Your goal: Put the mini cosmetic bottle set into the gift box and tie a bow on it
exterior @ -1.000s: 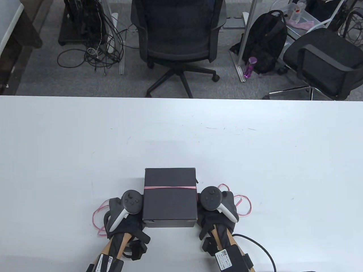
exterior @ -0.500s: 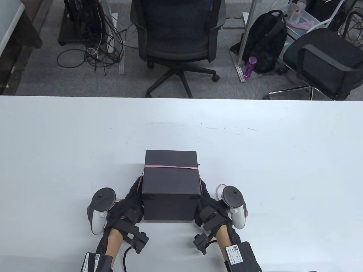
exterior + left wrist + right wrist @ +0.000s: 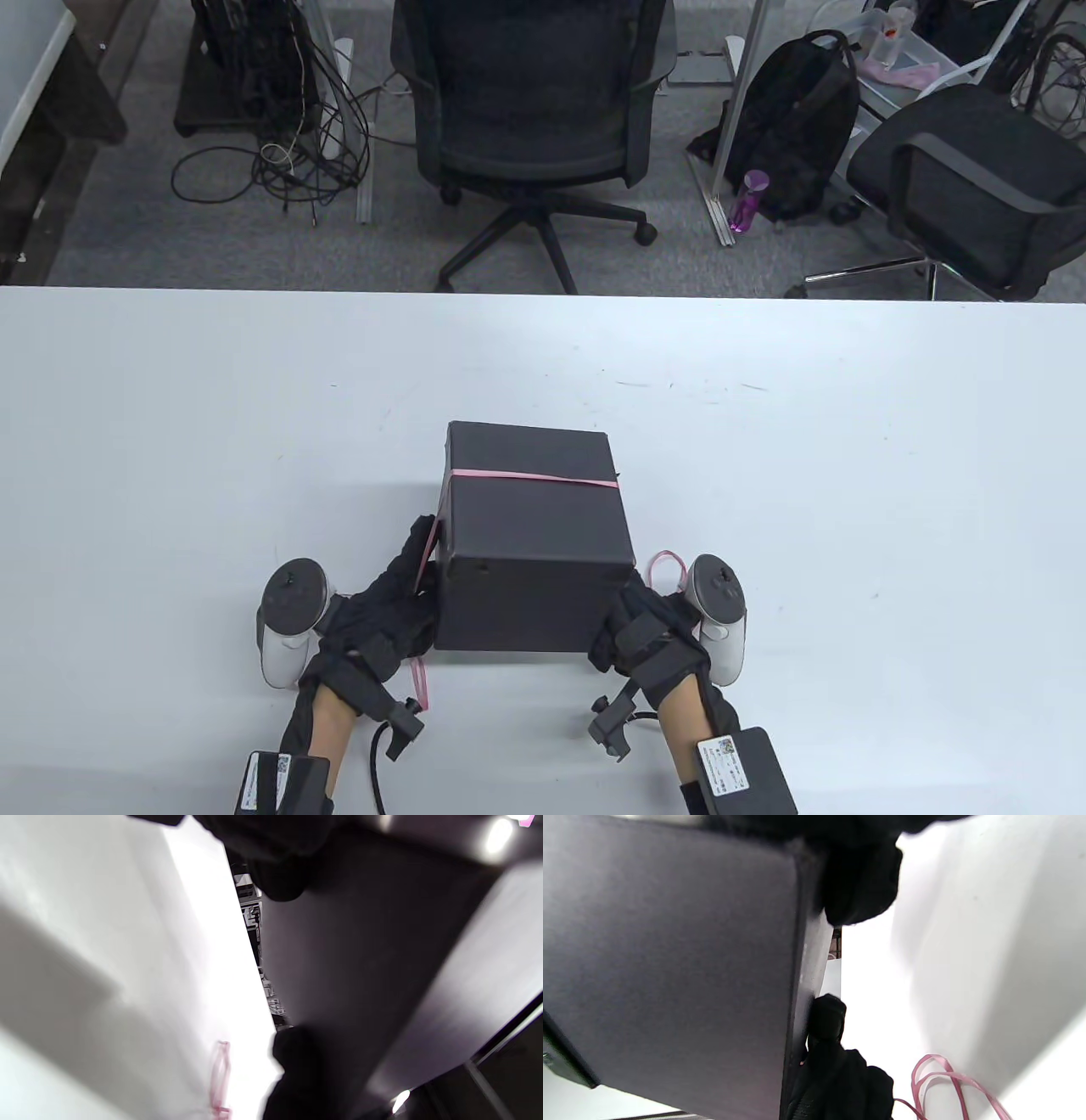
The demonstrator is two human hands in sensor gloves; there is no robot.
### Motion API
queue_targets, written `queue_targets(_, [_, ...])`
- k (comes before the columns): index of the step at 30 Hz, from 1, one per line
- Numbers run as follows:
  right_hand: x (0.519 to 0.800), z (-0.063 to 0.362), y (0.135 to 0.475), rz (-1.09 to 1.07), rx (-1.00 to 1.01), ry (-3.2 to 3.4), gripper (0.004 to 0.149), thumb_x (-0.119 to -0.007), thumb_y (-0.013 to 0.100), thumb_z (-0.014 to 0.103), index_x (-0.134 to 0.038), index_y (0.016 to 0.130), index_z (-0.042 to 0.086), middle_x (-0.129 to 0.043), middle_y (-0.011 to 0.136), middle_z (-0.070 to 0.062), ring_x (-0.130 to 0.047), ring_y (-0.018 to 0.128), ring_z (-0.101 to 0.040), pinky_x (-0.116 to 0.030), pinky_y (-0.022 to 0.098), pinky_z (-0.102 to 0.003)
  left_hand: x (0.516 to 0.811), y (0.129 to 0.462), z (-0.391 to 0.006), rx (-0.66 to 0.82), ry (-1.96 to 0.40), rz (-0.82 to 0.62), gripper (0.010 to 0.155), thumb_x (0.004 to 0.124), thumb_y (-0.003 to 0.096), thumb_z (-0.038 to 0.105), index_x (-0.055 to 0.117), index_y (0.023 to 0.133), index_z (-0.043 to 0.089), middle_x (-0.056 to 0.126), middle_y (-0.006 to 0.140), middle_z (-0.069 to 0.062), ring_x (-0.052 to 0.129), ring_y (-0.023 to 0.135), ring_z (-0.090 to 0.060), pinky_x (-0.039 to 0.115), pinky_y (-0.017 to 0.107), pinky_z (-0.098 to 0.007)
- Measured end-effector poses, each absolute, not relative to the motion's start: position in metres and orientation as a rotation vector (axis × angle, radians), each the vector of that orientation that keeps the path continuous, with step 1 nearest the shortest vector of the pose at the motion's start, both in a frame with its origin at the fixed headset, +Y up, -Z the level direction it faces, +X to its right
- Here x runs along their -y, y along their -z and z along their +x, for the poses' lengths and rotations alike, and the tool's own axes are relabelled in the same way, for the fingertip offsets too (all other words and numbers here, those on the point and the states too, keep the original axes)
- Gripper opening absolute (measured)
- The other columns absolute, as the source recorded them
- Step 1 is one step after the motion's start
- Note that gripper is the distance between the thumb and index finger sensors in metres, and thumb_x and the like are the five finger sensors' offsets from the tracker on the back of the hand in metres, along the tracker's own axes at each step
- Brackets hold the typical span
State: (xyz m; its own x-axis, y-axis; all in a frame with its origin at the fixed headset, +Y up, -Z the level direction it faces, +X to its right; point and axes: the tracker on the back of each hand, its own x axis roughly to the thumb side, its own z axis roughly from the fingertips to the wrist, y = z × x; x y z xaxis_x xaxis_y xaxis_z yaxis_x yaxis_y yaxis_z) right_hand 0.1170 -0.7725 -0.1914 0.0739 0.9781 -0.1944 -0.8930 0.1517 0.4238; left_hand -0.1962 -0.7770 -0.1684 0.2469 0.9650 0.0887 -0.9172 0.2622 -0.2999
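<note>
The closed black gift box [image 3: 536,535] is held up off the white table [image 3: 170,441], slightly turned, its contents hidden. A thin pink ribbon [image 3: 534,479] crosses its top face and runs down the left side. My left hand [image 3: 405,586] grips the box's lower left side, my right hand [image 3: 632,618] its lower right corner. In the left wrist view, fingers [image 3: 275,878] and thumb [image 3: 297,1056] clamp the dark box [image 3: 360,963]. In the right wrist view, fingers [image 3: 861,887] and thumb [image 3: 827,1018] clamp the box [image 3: 670,963].
Loose ribbon ends lie on the table by each hand: a loop [image 3: 668,567] beside the right tracker and a strand [image 3: 419,679] under the left wrist. Office chairs [image 3: 534,110] and a backpack [image 3: 797,127] stand beyond the table's far edge.
The box lay flat between my hands a second ago. Both hands turned to take its sides and raised it, carrying it away from me and a little right; the ribbon ends trail below.
</note>
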Motion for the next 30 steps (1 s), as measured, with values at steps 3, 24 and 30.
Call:
queue_targets(3, [0.765, 0.116, 0.193, 0.328, -0.41, -1.428, 0.061, -0.046, 0.067, 0.032, -0.016, 0.116, 0.012, -0.087, 0.06, -0.033, -0.083, 0.014, 0.001, -0.082, 0.007, -0.017, 0.773, 0.166, -0.19, 0.275, -1.204, -0.156, 0.086, 0.077, 0.0548, 0.026, 0.009, 0.106, 0.042, 0.072, 0.104, 0.003, 0.09, 0.023, -0.003, 0.084, 0.021, -0.022])
queue_targets(24, [0.717, 0.106, 0.181, 0.797, 0.196, -2.547, 0.091, -0.084, 0.046, 0.029, -0.025, 0.104, -0.011, -0.095, 0.077, -0.008, -0.088, 0.009, -0.004, -0.084, 0.006, -0.022, 0.761, 0.163, -0.181, 0.254, -0.984, -0.037, 0.077, 0.07, 0.0566, 0.03, 0.014, 0.109, 0.024, 0.077, 0.101, -0.002, 0.09, 0.022, -0.005, 0.083, 0.02, -0.025])
queue_targets(30, [0.719, 0.092, 0.168, 0.848, 0.608, -2.937, 0.078, -0.074, 0.048, 0.038, -0.049, 0.101, -0.014, -0.095, 0.034, -0.004, -0.085, 0.004, -0.003, -0.082, 0.0, -0.02, 0.747, 0.153, -0.167, 0.248, -0.401, 0.246, 0.073, 0.071, 0.0534, 0.036, 0.033, 0.108, 0.005, 0.092, 0.08, 0.002, 0.09, 0.015, -0.004, 0.084, 0.016, -0.025])
